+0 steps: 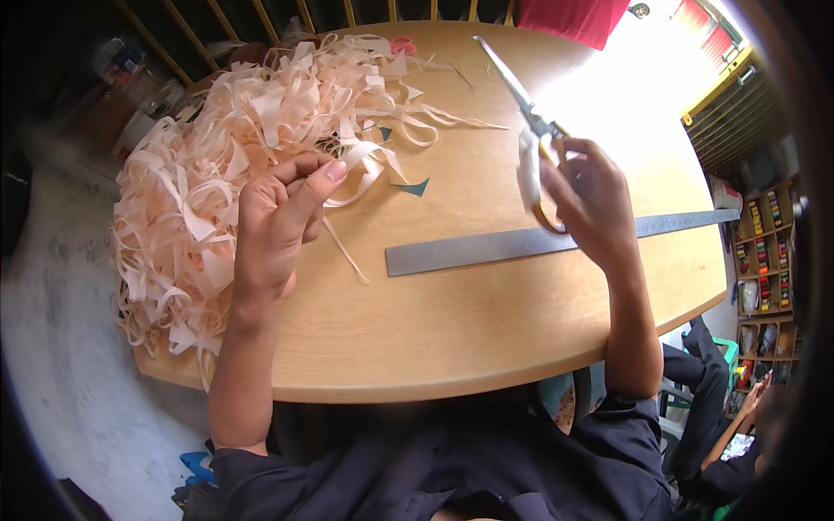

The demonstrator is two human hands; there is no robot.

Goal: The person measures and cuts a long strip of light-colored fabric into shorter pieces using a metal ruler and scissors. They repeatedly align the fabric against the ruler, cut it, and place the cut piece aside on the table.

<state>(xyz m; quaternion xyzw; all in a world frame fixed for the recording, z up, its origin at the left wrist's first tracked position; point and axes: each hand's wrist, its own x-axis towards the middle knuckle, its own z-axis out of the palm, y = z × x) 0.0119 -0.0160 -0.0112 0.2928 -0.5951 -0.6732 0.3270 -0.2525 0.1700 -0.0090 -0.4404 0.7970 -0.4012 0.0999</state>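
Note:
My right hand (592, 195) is raised over the table with its fingers through the handles of large metal scissors (512, 85). The blades lie together and point up and away to the left; one handle looks wrapped in something white. My left hand (282, 213) is closed in a pinch, thumb against the fingers. Right by its fingertips loops a pale peach fabric strip (369, 165); whether the fingers hold it I cannot make out. Behind and left of this hand spreads a big heap of peach fabric strips (213, 174). Below my right hand, a steel ruler (478, 252) lies on the table.
The curved wooden table (452, 339) also bears small dark green scraps (415, 187) and pink-handled scissors (402, 45) at the far side. Red cloth (573, 19) hangs at the back. A seated person (708, 399) is at the lower right, near a thread shelf (766, 252).

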